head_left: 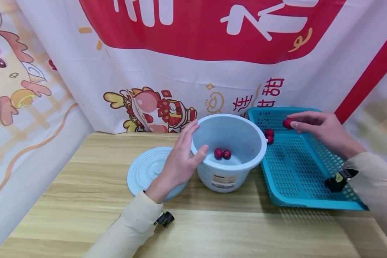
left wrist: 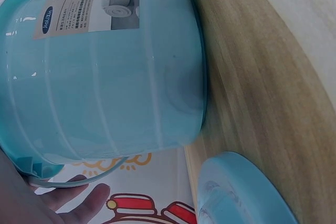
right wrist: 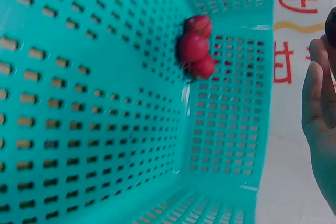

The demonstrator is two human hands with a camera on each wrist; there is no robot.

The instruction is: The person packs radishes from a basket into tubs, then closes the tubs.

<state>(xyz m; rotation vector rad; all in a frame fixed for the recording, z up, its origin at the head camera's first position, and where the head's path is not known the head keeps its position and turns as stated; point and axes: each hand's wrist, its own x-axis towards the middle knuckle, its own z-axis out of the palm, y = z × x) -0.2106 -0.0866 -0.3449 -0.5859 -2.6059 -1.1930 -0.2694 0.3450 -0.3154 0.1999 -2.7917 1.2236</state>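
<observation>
A light blue plastic bucket (head_left: 224, 179) stands upright with two small round red fruits (head_left: 218, 153) at its bottom. My left hand (head_left: 180, 157) holds the bucket's left rim, thumb over the edge and fingers along the outside, near the thin bucket handle (left wrist: 84, 182) in the left wrist view. My right hand (head_left: 325, 130) pinches a single red fruit (head_left: 287, 123) between thumb and fingers, above the far part of a teal basket (head_left: 274, 190). Three more red fruits (right wrist: 194, 48) lie clustered in a basket corner in the right wrist view.
The round light blue lid (head_left: 142, 172) lies on the wooden table (head_left: 84, 200) left of the bucket, partly under my left forearm. A printed cloth (head_left: 180, 79) hangs close behind the bucket and basket. The basket's left side sits right beside the bucket.
</observation>
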